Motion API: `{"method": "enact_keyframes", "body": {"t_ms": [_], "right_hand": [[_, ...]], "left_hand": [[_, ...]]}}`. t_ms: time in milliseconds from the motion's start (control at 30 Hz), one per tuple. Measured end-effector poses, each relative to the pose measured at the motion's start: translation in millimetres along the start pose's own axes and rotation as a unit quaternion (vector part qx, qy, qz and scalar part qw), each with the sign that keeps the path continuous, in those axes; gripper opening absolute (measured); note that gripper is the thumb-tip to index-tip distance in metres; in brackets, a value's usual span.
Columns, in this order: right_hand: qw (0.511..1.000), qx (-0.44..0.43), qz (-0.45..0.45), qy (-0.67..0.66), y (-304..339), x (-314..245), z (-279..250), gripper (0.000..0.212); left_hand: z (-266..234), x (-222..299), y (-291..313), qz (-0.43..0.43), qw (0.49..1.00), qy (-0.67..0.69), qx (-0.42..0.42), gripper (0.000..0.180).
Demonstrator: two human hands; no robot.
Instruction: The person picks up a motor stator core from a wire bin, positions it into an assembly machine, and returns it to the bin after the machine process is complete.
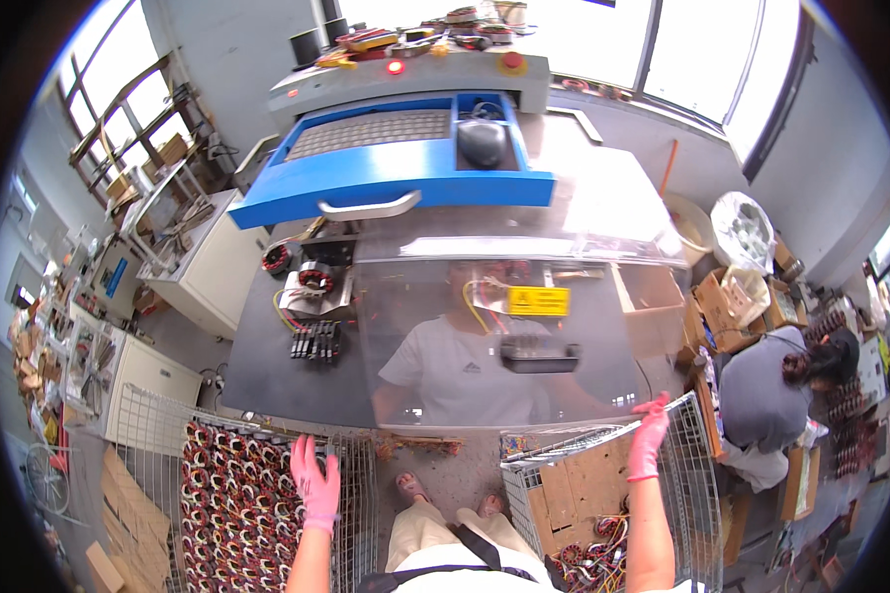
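My left hand (316, 482), in a pink glove, is open with fingers spread over the right side of a wire basket (356, 494). Rows of wound motor stators (232, 504) with red, white and dark leads fill that basket. My right hand (649, 440), also gloved in pink, is raised by the far rim of a second wire basket (697, 474); its fingers look apart, with nothing visible in them. Cardboard (583, 484) and several loose stators (598, 553) lie in this basket. On the machine table, one stator (314, 279) sits on a metal fixture beside a black clamp block (314, 341).
A transparent cover (445, 395) with a yellow label (539, 300) and black handle (540, 357) spans the table's right part. Behind it, an open blue drawer (396, 173) holds a black mouse (483, 144). At right, a person (766, 385) bends among cardboard boxes (727, 311).
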State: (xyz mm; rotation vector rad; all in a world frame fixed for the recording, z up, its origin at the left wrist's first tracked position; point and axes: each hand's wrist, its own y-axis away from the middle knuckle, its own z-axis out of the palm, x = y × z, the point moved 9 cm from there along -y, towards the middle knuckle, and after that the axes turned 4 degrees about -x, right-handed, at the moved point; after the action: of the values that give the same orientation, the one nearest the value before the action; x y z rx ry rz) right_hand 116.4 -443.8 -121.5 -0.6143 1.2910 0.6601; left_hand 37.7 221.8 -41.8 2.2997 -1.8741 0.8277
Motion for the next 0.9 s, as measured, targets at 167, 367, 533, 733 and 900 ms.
{"method": "enact_keyframes", "body": {"t_ms": [167,367,533,733,900], "right_hand": [[0.995,0.040,-0.070,-0.065,-42.6,30.4,-59.1,0.038],[0.901,0.160,-0.286,0.283,61.3,-164.8,102.4,0.034],[0.749,-0.497,-0.355,0.256,302.0,-205.1,479.4,0.041],[0.740,-0.520,-0.237,0.355,324.4,6.3,663.2,0.065],[0.786,-0.605,0.074,0.109,301.8,44.1,697.6,0.045]], "left_hand": [[25.3,-12.7,-87.8,0.097,0.995,0.002,0.015,0.055],[26.2,-61.2,-150.7,0.148,0.988,-0.023,0.025,0.061],[44.2,-76.9,-170.0,0.184,0.983,0.012,0.016,0.061],[55.0,-77.1,-184.0,0.181,0.980,0.071,-0.029,0.045],[50.7,-97.0,-181.2,0.164,0.980,0.113,-0.025,0.056]]}}
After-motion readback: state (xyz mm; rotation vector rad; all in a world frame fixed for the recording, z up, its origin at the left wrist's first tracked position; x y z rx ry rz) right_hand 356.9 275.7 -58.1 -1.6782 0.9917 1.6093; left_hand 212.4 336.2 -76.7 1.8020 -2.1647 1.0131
